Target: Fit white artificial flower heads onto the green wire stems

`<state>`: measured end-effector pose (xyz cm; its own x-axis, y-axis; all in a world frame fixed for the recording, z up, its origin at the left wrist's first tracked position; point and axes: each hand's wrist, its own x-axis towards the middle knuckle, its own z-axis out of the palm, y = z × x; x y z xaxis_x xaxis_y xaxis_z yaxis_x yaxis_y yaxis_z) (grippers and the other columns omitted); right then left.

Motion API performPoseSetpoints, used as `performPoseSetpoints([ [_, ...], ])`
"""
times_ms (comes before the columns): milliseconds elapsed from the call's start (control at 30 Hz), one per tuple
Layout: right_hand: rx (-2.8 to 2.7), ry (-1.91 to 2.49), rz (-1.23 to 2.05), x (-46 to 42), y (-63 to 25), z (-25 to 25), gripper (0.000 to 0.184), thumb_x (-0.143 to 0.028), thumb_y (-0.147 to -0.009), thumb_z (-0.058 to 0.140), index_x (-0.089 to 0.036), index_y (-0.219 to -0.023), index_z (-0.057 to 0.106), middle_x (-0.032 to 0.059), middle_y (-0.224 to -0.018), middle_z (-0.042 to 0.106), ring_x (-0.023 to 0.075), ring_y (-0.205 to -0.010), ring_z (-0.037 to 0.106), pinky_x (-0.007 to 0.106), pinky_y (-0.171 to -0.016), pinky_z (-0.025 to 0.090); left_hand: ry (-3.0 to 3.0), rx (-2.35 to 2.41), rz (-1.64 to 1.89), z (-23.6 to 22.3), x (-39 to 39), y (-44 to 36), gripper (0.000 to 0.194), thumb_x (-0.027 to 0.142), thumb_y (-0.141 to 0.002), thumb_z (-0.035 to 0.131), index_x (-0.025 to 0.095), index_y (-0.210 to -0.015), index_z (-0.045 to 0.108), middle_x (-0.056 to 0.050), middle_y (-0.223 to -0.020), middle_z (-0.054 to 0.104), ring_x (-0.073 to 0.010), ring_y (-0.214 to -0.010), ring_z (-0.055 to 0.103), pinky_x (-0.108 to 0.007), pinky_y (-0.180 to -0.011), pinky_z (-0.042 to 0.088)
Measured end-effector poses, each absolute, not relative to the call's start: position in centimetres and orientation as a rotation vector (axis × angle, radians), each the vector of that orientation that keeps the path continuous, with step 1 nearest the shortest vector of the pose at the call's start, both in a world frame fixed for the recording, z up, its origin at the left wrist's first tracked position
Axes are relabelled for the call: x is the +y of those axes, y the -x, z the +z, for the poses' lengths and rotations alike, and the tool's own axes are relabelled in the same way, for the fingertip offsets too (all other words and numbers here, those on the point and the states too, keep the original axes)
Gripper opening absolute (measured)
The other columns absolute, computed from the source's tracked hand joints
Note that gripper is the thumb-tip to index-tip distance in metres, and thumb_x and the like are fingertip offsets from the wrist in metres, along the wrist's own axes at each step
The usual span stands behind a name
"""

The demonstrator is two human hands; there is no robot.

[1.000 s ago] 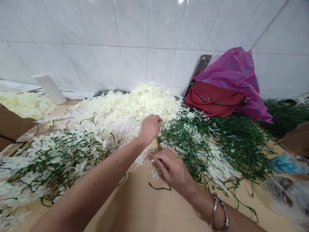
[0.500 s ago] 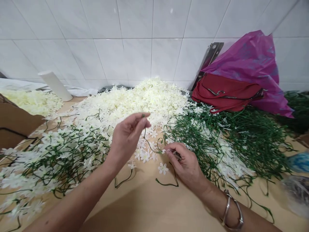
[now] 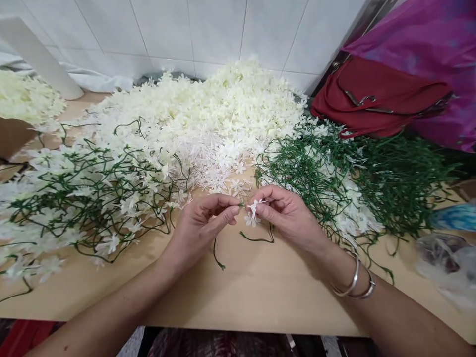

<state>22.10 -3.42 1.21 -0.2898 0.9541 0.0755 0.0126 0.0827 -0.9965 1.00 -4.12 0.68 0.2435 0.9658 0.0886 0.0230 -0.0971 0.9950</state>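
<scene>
My left hand (image 3: 208, 215) is closed in a pinch on a thin green artificial stem, whose tip (image 3: 241, 205) pokes out past the fingertips. Below that hand, a length of green stem (image 3: 217, 257) with a knobbed end shows against the table. My right hand (image 3: 288, 213) pinches a small white artificial flower (image 3: 254, 207) between thumb and forefinger. The stem tip and the flower's base meet, or nearly so, between the hands. Just under the held flower lies another white flower (image 3: 250, 220), and beside it a bent green stem (image 3: 257, 240) rests on the table.
A large heap of loose white flowers (image 3: 223, 106) lies against the tiled wall. Stemmed flowers (image 3: 96, 188) spread at left; bare green stems (image 3: 394, 183) pile at right. A red bag (image 3: 379, 99), pink plastic sheet (image 3: 439, 54), white roll (image 3: 44, 62) and clear plastic bag (image 3: 448, 267) stand around.
My hands have come together: the left has come down, bringing the stem tip to the flower in my right fingers. The view has tilted down, showing the table's front edge.
</scene>
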Motion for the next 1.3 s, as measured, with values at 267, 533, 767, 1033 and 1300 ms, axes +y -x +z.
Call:
performPoseSetpoints([
  [267, -1.519, 1.039, 1.402, -3.3, -22.0, 0.9, 0.033, -0.053, -0.088, 0.077, -0.021, -0.089, 0.069, -0.0003, -0.077, 0.066, 0.0134, -0.070, 0.060, 0.027, -0.068, 0.053, -1.582, 1.044, 1.053, 0.3, -4.4, -0.9, 0.012, 0.031, -0.094, 0.071, 0.022, -0.100, 0.078, -0.001, -0.081, 0.077, -0.0131, -0.071, 0.071, -0.024, -0.069, 0.056],
  [533, -1.566, 1.007, 1.391, -3.4, -21.7, 1.1, 0.028, -0.050, -0.090, 0.076, -0.022, -0.087, 0.070, 0.0010, -0.081, 0.066, 0.0150, -0.075, 0.060, 0.030, -0.072, 0.054, -1.660, 1.074, 0.985, 0.2, -4.6, -1.2, 0.012, 0.029, -0.097, 0.066, 0.020, -0.092, 0.072, 0.000, -0.074, 0.078, -0.0139, -0.069, 0.073, -0.024, -0.068, 0.054],
  [767, -1.474, 0.938, 1.515, -3.5, -21.5, 0.3, 0.027, -0.046, -0.087, 0.080, -0.023, -0.087, 0.067, 0.0045, -0.098, 0.070, 0.0171, -0.091, 0.068, 0.033, -0.083, 0.059, -1.570, 1.042, 0.971, -0.4, -5.1, -1.5, 0.016, 0.029, -0.099, 0.061, 0.019, -0.089, 0.069, -0.002, -0.074, 0.077, -0.0155, -0.070, 0.073, -0.026, -0.071, 0.054],
  [1033, -1.377, 0.870, 1.601, -3.0, -21.3, -0.8, 0.027, -0.041, -0.083, 0.085, -0.021, -0.079, 0.067, 0.0012, -0.093, 0.068, 0.0138, -0.085, 0.066, 0.030, -0.078, 0.056, -1.488, 1.002, 0.933, -1.2, -5.1, -1.4, 0.018, 0.031, -0.100, 0.062, 0.018, -0.090, 0.069, -0.003, -0.077, 0.079, -0.0155, -0.073, 0.073, -0.027, -0.076, 0.054],
  [1300, -1.321, 0.854, 1.637, -2.4, -22.0, -0.3, 0.025, -0.039, -0.078, 0.090, -0.022, -0.079, 0.071, 0.0007, -0.093, 0.070, 0.0144, -0.082, 0.066, 0.031, -0.076, 0.056, -1.267, 0.872, 0.975, -0.2, -5.2, -2.2, 0.010, 0.026, -0.096, 0.065, 0.018, -0.096, 0.072, -0.001, -0.080, 0.079, -0.0149, -0.076, 0.076, -0.027, -0.077, 0.062],
])
